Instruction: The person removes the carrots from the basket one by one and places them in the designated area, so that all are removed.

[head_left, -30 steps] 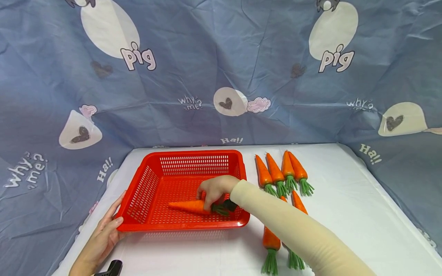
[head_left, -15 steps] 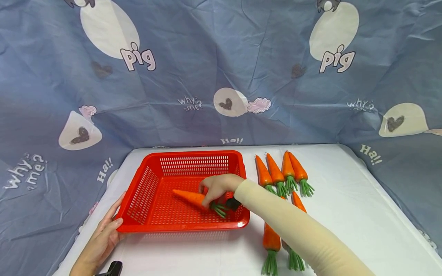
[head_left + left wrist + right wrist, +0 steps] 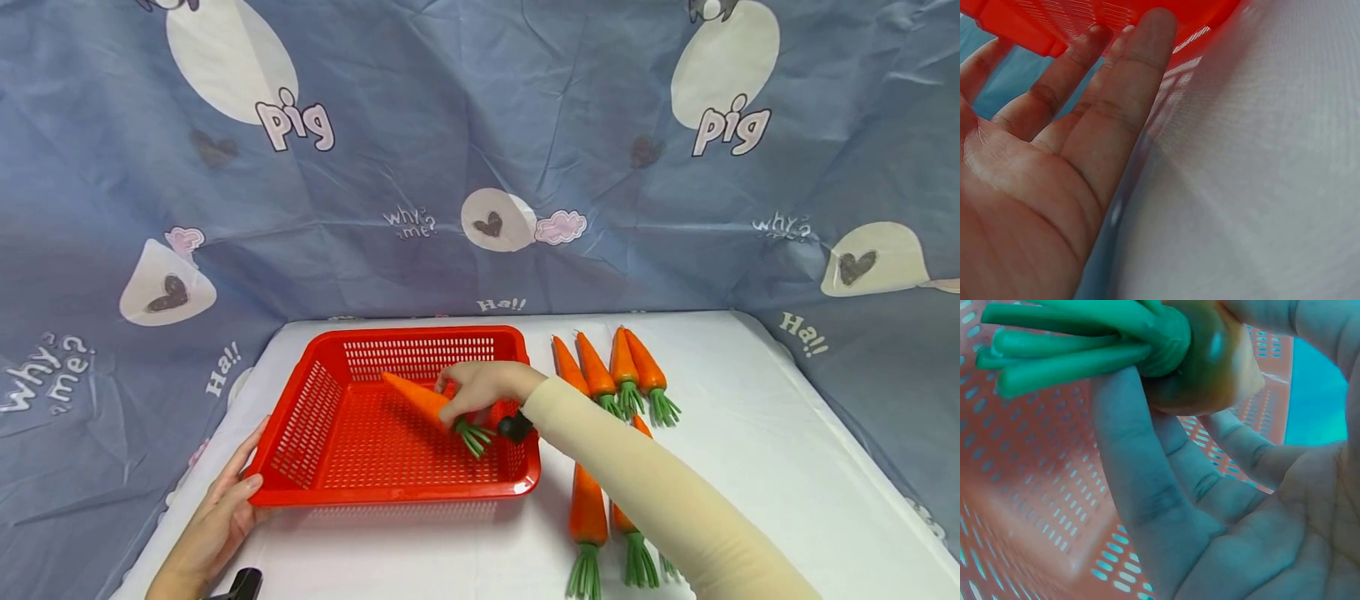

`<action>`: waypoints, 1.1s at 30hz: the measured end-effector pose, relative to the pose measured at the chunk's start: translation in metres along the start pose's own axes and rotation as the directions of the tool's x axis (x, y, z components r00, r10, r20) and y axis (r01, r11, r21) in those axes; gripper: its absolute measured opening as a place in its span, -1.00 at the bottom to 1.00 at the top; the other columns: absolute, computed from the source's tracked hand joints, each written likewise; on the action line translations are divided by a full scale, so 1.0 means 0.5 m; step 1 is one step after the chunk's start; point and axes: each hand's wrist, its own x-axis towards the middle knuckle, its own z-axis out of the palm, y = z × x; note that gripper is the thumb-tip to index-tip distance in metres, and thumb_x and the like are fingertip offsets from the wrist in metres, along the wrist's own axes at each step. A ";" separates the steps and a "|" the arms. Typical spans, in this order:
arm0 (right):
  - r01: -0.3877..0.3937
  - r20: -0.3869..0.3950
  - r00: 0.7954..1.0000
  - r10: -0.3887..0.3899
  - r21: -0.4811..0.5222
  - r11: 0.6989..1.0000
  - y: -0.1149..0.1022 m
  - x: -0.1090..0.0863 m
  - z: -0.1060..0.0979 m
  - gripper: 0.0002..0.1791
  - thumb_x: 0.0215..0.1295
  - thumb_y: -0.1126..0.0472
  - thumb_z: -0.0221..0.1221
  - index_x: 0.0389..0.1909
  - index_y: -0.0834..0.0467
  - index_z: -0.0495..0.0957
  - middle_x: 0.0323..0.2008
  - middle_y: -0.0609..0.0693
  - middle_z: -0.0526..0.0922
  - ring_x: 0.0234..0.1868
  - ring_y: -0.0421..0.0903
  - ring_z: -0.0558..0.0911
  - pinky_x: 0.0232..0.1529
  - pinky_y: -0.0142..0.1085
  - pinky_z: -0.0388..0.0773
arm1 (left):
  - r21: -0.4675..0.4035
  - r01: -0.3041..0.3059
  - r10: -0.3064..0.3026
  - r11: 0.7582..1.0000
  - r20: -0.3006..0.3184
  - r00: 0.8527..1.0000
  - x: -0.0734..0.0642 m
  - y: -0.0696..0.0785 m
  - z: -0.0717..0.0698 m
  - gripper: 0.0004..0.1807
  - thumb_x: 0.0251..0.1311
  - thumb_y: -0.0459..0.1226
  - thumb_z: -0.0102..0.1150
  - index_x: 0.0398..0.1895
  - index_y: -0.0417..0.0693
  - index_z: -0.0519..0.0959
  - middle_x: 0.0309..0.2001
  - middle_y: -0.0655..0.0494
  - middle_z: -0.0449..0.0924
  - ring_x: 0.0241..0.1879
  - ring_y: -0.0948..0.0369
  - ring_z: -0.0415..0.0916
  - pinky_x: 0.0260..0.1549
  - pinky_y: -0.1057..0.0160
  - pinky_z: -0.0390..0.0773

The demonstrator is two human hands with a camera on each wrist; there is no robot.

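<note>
My right hand [image 3: 483,388] holds a carrot [image 3: 415,397] over the inside of the red plastic basket [image 3: 390,495]. Its tip points to the back left, and its green stems [image 3: 472,435] face the front right. In the right wrist view, thumb and fingers pinch the carrot's thick end [image 3: 1200,381] just beside the stems, with the perforated basket wall behind. At the basket's front left corner, my left hand [image 3: 217,510] grips the rim, thumb at the front edge and fingers along the outer side. The left wrist view shows those fingertips against the red plastic [image 3: 1029,28].
Right of the basket lie several carrots [image 3: 596,367] in a back row, stems toward me. A front group of carrots [image 3: 588,508] is partly hidden by my right sleeve [image 3: 645,475]. A patterned blue cloth [image 3: 480,167] hangs behind the white table [image 3: 757,417].
My right hand has lifted the carrot from low in the basket and moved slightly back, turning its tip toward the back left. The left hand stays at the basket's corner.
</note>
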 end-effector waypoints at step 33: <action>0.102 -0.181 0.982 -0.061 0.229 0.968 0.019 -0.109 -0.065 -0.34 0.18 0.11 0.30 0.27 0.10 0.27 -0.16 0.11 0.64 -0.22 -0.08 0.68 -0.15 -0.16 0.73 | -0.059 -0.068 0.073 0.996 0.095 0.993 0.000 -0.006 -0.005 -0.28 0.52 -0.45 -0.49 0.65 0.19 -0.29 0.48 0.41 0.20 0.31 0.38 0.44 0.09 0.27 0.61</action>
